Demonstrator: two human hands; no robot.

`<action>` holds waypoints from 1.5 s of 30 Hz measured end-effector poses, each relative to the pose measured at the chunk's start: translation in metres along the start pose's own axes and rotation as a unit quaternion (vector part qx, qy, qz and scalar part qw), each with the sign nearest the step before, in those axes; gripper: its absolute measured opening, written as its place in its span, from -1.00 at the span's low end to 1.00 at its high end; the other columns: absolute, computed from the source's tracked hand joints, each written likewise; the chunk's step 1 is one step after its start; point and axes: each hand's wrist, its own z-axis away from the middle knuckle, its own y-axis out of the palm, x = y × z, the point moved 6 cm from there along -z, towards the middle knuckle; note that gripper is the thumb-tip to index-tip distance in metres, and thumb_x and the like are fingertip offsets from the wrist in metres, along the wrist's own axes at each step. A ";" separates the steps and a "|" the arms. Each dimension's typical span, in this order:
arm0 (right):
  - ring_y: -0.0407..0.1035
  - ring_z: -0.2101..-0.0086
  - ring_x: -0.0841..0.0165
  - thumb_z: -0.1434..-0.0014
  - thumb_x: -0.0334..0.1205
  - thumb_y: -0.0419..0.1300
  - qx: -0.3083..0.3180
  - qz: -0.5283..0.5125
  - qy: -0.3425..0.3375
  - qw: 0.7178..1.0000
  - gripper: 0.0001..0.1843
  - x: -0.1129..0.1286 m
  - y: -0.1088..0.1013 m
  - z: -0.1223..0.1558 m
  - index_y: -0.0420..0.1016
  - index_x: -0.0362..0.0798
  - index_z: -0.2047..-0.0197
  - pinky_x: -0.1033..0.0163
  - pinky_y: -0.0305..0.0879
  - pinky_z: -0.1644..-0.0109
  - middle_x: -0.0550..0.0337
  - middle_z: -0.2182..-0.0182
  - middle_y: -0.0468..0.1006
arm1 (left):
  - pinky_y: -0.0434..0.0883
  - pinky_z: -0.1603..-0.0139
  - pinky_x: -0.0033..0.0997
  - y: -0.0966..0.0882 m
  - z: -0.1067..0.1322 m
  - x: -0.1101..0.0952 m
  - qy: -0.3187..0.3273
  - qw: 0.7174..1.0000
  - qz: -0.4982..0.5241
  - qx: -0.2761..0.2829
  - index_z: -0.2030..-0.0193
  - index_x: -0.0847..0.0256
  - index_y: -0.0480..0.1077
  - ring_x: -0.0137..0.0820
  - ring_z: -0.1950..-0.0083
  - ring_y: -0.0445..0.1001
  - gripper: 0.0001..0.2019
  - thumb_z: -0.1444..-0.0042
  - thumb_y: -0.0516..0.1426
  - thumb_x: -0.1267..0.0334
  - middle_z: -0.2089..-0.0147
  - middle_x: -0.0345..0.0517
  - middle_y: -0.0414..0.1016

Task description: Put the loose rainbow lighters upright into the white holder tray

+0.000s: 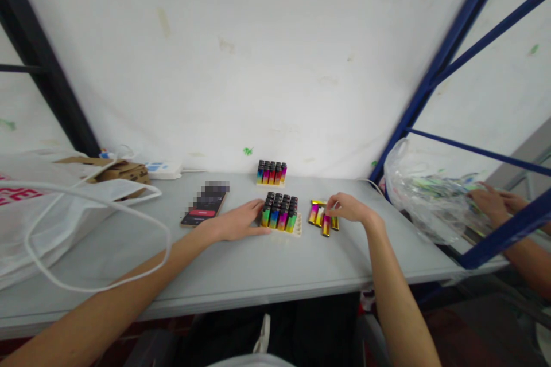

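Observation:
A white tray [297, 228] of upright rainbow-coloured lighters [279, 211] stands mid-table. My left hand [241, 221] rests flat against the tray's left side, fingers stretched out, touching it. My right hand [348, 207] hovers over a small group of loose lighters [322, 217] lying on the table to the tray's right; its fingertips are pinched on one of them. A second, smaller batch of upright lighters [271, 173] stands farther back by the wall.
A phone [204, 206] lies left of the tray. A white plastic bag [51, 212] and a cardboard box [116, 171] occupy the left. A clear bag [426, 195] sits behind the blue frame [434, 63], where another person's hands [495, 202] work.

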 end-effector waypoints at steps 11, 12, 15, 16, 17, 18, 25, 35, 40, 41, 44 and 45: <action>0.51 -0.08 0.00 0.12 0.22 0.60 0.099 0.058 0.027 0.993 -0.14 0.022 0.001 0.028 0.68 0.00 -0.20 0.13 0.42 -0.15 -0.13 -0.16 0.52 | 0.16 -0.61 -0.06 0.001 -0.001 0.000 -0.012 1.000 0.001 0.009 -0.52 0.29 0.19 0.05 -0.56 0.26 -0.17 -0.38 0.15 -0.31 -0.55 0.27 0.24; 0.49 -0.10 -0.02 0.14 0.20 0.61 0.102 0.068 0.034 0.992 -0.13 0.024 0.003 0.027 0.67 -0.01 -0.20 0.12 0.42 -0.15 -0.14 -0.16 0.50 | 0.16 -0.61 -0.06 0.001 -0.001 0.000 -0.010 1.000 0.002 0.008 -0.52 0.28 0.18 0.05 -0.56 0.26 -0.17 -0.37 0.15 -0.32 -0.56 0.26 0.24; 0.45 -0.13 -0.06 0.17 0.17 0.63 0.098 0.088 0.048 0.990 -0.10 0.030 0.008 0.024 0.64 -0.06 -0.20 0.10 0.40 -0.14 -0.18 -0.16 0.47 | 0.19 -0.59 -0.05 0.001 -0.001 0.000 -0.003 1.000 0.002 0.000 -0.53 0.24 0.18 0.04 -0.54 0.30 -0.17 -0.37 0.14 -0.34 -0.55 0.24 0.25; 0.44 -0.13 -0.06 0.18 0.16 0.63 0.090 0.090 0.049 0.991 -0.08 0.031 0.008 0.023 0.62 -0.08 -0.21 0.10 0.39 -0.13 -0.19 -0.16 0.46 | 0.19 -0.59 -0.05 0.000 -0.001 0.000 -0.002 1.000 0.001 -0.001 -0.53 0.23 0.18 0.04 -0.53 0.30 -0.17 -0.38 0.13 -0.34 -0.55 0.23 0.26; 0.44 -0.13 -0.05 0.18 0.15 0.63 0.081 0.089 0.049 0.992 -0.06 0.031 0.008 0.023 0.60 -0.09 -0.22 0.11 0.39 -0.11 -0.19 -0.17 0.47 | 0.20 -0.58 -0.06 0.000 -0.001 0.000 -0.001 1.000 0.000 0.000 -0.53 0.23 0.17 0.04 -0.53 0.30 -0.17 -0.38 0.12 -0.35 -0.55 0.23 0.25; 0.45 -0.13 -0.04 0.18 0.13 0.64 0.074 0.084 0.048 0.993 -0.06 0.031 0.007 0.023 0.57 -0.10 -0.22 0.13 0.39 -0.08 -0.18 -0.16 0.48 | 0.19 -0.59 -0.07 0.001 -0.001 0.000 -0.003 1.000 -0.001 0.002 -0.54 0.24 0.16 0.03 -0.54 0.30 -0.16 -0.38 0.12 -0.35 -0.56 0.24 0.24; 0.55 0.23 0.22 -0.12 -0.23 0.43 0.019 -0.002 0.013 1.000 -0.60 0.027 -0.004 0.019 0.53 -0.05 -0.03 0.24 0.31 0.22 0.05 0.15 0.71 | 0.17 -0.59 -0.06 0.001 0.000 0.001 0.000 1.000 -0.002 0.000 -0.56 0.24 0.14 0.05 -0.55 0.28 -0.14 -0.38 0.11 -0.36 -0.57 0.24 0.22; 0.61 0.31 0.23 -0.10 0.26 0.46 -0.005 -0.362 -0.124 0.924 -0.38 0.049 -0.011 0.017 0.55 -0.07 0.01 0.21 0.47 0.24 0.04 0.28 0.76 | 0.16 -0.59 -0.08 0.004 -0.001 0.005 0.000 1.000 -0.003 -0.002 -0.55 0.26 0.14 0.04 -0.54 0.28 -0.14 -0.38 0.12 -0.36 -0.57 0.25 0.22; 0.51 0.36 0.33 -0.13 0.31 0.43 -0.077 -0.418 -0.160 0.891 -0.40 0.061 -0.024 0.022 0.59 -0.09 0.09 0.24 0.42 0.27 -0.05 0.20 0.76 | 0.15 -0.60 -0.11 0.003 -0.001 0.003 0.003 1.000 -0.011 0.003 -0.56 0.24 0.13 0.01 -0.56 0.26 -0.15 -0.39 0.11 -0.35 -0.58 0.22 0.21; 0.48 0.40 0.36 -0.15 0.31 0.41 -0.083 -0.426 -0.161 0.886 -0.41 0.062 -0.025 0.023 0.58 -0.08 0.11 0.26 0.39 0.32 -0.01 0.24 0.75 | 0.15 -0.60 -0.10 0.003 -0.001 0.003 0.000 1.000 -0.009 0.004 -0.55 0.26 0.13 0.02 -0.56 0.26 -0.15 -0.39 0.12 -0.34 -0.58 0.23 0.21; 0.32 0.58 0.42 -0.21 0.39 0.31 -0.076 -0.444 -0.142 0.881 -0.40 0.065 -0.024 0.024 0.47 -0.01 0.10 0.31 0.22 0.51 0.19 0.44 0.64 | 0.14 -0.61 -0.09 0.002 -0.001 0.004 -0.010 1.000 -0.002 0.006 -0.54 0.32 0.15 0.04 -0.56 0.26 -0.13 -0.37 0.14 -0.34 -0.57 0.29 0.21; 0.24 0.63 0.44 -0.23 0.42 0.26 -0.076 -0.442 -0.134 0.884 -0.40 0.066 -0.023 0.024 0.44 0.01 0.09 0.32 0.13 0.56 0.27 0.51 0.57 | 0.15 -0.61 -0.09 0.002 -0.001 0.004 -0.009 1.000 0.001 0.005 -0.54 0.32 0.15 0.05 -0.56 0.26 -0.13 -0.37 0.14 -0.34 -0.57 0.29 0.21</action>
